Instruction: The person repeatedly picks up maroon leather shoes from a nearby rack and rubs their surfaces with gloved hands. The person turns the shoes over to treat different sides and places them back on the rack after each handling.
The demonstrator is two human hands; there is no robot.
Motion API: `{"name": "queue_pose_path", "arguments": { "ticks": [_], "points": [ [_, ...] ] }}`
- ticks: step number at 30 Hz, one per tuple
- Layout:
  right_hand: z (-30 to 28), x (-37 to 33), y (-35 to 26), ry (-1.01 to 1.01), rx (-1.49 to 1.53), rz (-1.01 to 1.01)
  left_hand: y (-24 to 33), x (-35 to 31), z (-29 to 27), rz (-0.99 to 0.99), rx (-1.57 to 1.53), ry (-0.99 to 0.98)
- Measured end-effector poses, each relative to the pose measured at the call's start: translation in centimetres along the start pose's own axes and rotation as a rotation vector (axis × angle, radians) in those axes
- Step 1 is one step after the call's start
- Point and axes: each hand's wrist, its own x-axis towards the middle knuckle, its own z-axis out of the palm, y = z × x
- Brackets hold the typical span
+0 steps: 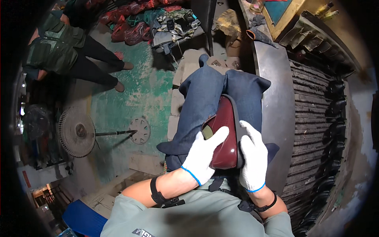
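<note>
White-gloved left hand (pixel 202 155) | grips maroon shoe (pixel 226 152), frame centre, thumb across upper | right hand (pixel 253 164) loosely open beside sole (pixel 235 118), contact unclear

Left hand (pixel 200 155), right hand (pixel 253 160): white gloves (pixel 252 173), blue cuff edging (pixel 191 176); black buckled arm straps (pixel 157 196); grey-green short-sleeved shirt (pixel 197 215), dark printed marking (pixel 137 231); dark blue legwear (pixel 197 106)

Left hand (pixel 202 155), white-gloved, just below frame centre, thumb stretched toward upper right, other fingers mostly hidden, gripping. Right hand (pixel 252 161), also gloved, right of it, fingers pointing toward top, loosely bent. Left forearm (pixel 172 184) slants up from lower left; right forearm (pixel 277 208) rises from lower right.
</note>
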Motion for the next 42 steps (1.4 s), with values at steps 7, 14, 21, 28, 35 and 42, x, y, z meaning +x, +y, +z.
{"name": "queue_pose_path", "arguments": {
  "ticks": [7, 14, 21, 28, 35, 42],
  "points": [
    [0.3, 0.7, 1.6, 0.146, -0.137, -0.357, -0.2, 0.0, 0.5, -0.045, -0.09, -0.013],
    [0.2, 1.0, 1.3, 0.191, -0.235, -0.408, -0.3, 0.2, 0.9, -0.025, -0.117, -0.001],
    [0.8, 1.8, 0.2, 0.132, -0.191, -0.404, -0.2, 0.5, 0.8, -0.006, -0.103, 0.026],
    [0.3, 2.3, -0.5, 0.013, -0.462, -0.468, -0.4, 1.9, 0.1, 0.029, -0.017, 0.088],
    [-3.0, 3.2, -0.8, -0.346, -0.452, -0.197, -0.5, 1.9, -1.9, 0.129, 0.194, 0.098],
    [0.7, 7.1, 5.5, -0.061, 0.724, 0.15, -1.1, 1.3, -6.1, 0.396, 0.737, -0.018]
  ]
}}
